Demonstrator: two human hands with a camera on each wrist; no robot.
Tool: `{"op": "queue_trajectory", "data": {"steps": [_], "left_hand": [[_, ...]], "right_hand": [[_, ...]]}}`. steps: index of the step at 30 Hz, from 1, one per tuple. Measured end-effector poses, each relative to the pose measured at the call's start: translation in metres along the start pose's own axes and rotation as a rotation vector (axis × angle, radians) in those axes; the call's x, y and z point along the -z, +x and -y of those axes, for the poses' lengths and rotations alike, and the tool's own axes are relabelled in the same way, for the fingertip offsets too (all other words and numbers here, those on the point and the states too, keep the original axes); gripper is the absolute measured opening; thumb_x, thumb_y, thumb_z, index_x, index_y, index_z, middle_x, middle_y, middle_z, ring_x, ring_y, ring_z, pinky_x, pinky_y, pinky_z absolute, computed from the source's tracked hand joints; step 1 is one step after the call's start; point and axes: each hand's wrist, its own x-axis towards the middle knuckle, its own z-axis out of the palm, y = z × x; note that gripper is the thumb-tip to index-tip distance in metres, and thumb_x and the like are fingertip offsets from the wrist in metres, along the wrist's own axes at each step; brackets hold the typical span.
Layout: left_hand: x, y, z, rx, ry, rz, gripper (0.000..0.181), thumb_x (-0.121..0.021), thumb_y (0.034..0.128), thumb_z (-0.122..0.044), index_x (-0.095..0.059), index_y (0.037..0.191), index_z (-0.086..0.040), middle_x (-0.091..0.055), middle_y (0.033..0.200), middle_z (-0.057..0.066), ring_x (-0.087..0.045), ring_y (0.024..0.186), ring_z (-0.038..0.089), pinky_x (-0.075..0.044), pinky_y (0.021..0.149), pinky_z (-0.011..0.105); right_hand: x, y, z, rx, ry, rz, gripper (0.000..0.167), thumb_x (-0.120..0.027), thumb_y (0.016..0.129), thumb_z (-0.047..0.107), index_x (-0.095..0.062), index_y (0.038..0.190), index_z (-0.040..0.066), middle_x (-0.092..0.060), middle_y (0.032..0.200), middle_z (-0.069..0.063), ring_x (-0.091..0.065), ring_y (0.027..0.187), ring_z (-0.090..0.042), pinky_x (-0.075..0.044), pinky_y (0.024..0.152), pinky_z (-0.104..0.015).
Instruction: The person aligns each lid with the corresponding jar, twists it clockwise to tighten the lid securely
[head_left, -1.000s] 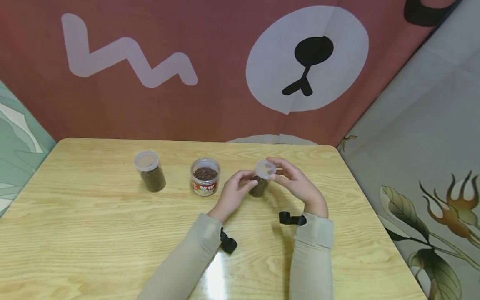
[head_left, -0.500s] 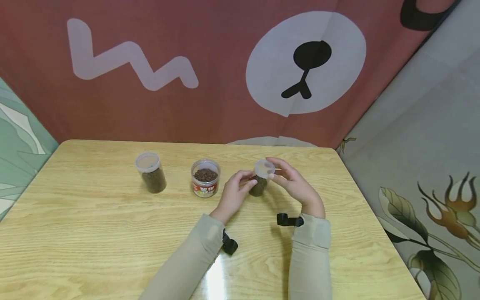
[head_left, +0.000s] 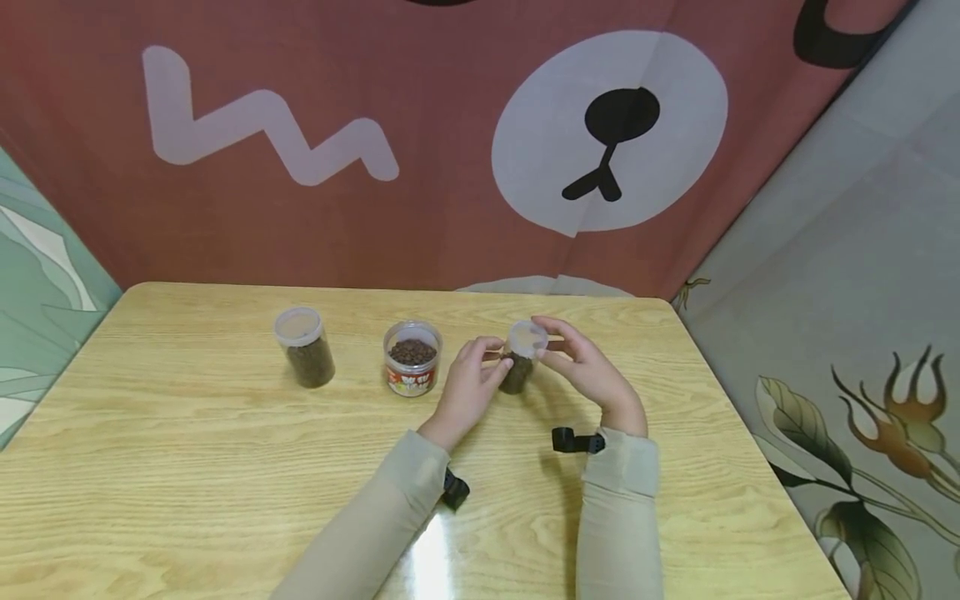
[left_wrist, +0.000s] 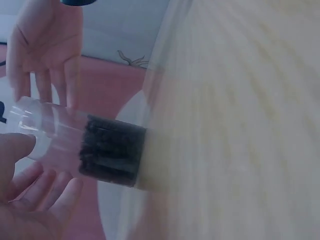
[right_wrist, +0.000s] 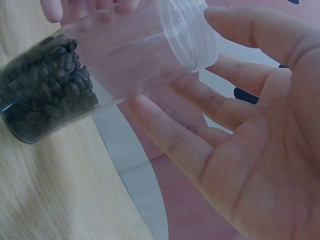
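A clear plastic jar (head_left: 516,377), part filled with dark beans like coffee beans (right_wrist: 47,90), stands upright on the table. Its translucent lid (head_left: 528,338) sits on top. My right hand (head_left: 595,371) holds the lid's edge between thumb and fingers. On the other side, my left hand (head_left: 468,385) is beside the jar, its thumb close to the wall and its fingers loosely extended. The left wrist view has those fingers (left_wrist: 65,197) spread near the jar's upper part; whether they touch it, I cannot tell.
Left of my hands stands a lidless clear tub (head_left: 411,382) with a red label, holding brown pellets or beans. Farther left is a similar lidded jar (head_left: 309,362) of dark contents. The wooden table (head_left: 187,467) ends at a printed red cloth (head_left: 450,208) behind.
The left fingers have loosened slightly from the jar. My right hand stays at the lid, with only a slight shift. The whole view has tilted up a little.
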Motion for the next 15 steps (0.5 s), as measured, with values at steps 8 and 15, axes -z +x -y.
{"op": "queue_trajectory", "data": {"steps": [8,15], "left_hand": [[0.017,0.002,-0.02,-0.05,0.079,0.04,0.031,-0.058,0.1038,-0.012,-0.057,0.132,-0.001,-0.056,0.132,0.016,-0.06,0.12,0.03,-0.054,0.101,0.037],[0.059,0.002,-0.037,-0.158,0.249,0.068,0.024,-0.058,0.1043,-0.012,-0.063,0.126,-0.003,-0.061,0.126,0.013,-0.06,0.117,0.028,-0.054,0.099,0.042]], "right_hand": [[0.003,0.001,-0.002,0.025,-0.026,-0.043,0.054,-0.055,0.106,0.015,-0.036,0.157,0.013,-0.042,0.15,-0.02,-0.049,0.129,-0.045,-0.046,0.103,-0.062],[0.008,0.002,-0.001,0.021,-0.093,-0.081,0.052,-0.051,0.109,0.027,-0.036,0.156,0.012,-0.046,0.149,-0.021,-0.048,0.131,-0.043,-0.045,0.103,-0.061]]}}
